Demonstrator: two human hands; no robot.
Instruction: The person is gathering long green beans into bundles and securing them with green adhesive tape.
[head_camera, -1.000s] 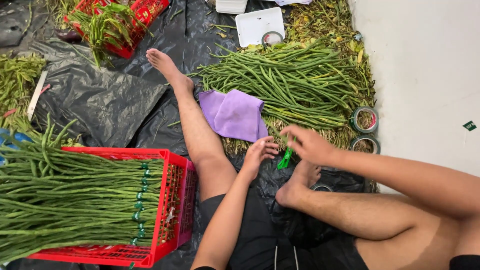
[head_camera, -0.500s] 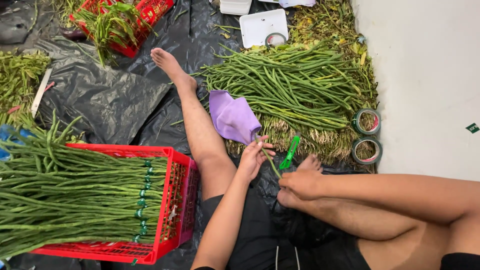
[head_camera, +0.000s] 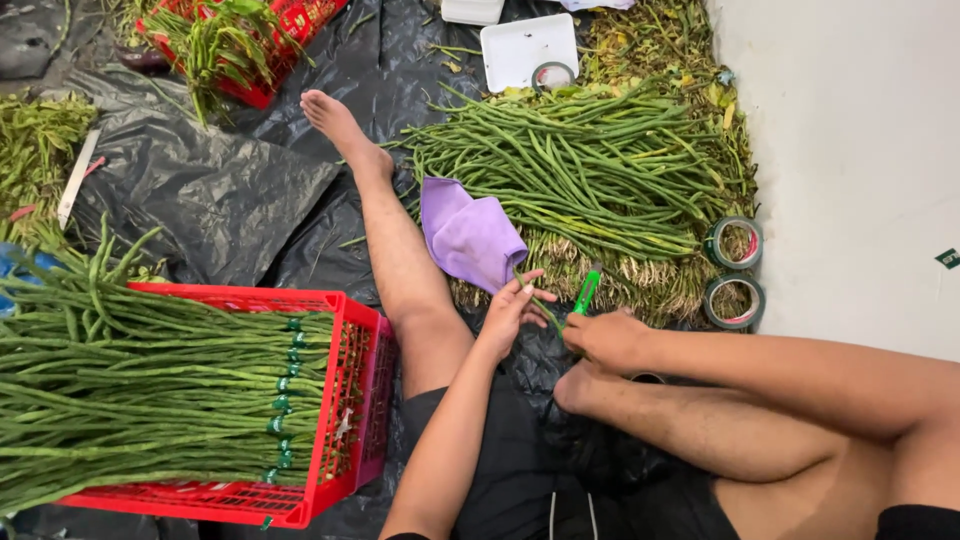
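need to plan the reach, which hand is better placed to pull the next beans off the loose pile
Probably the left hand: open, empty, fingertips beside the loose bean pile. The right hand is closed on a green-handled tool.

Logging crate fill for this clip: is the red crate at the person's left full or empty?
Full. The red crate is heaped with long beans lying lengthwise, bound with green tape bands, their ends hanging past its far side.

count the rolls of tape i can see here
3. Two rolls sit side by side at the right edge of the bean pile, upper roll and lower roll. A third roll rests on the white tray at top. More may be hidden under the beans.
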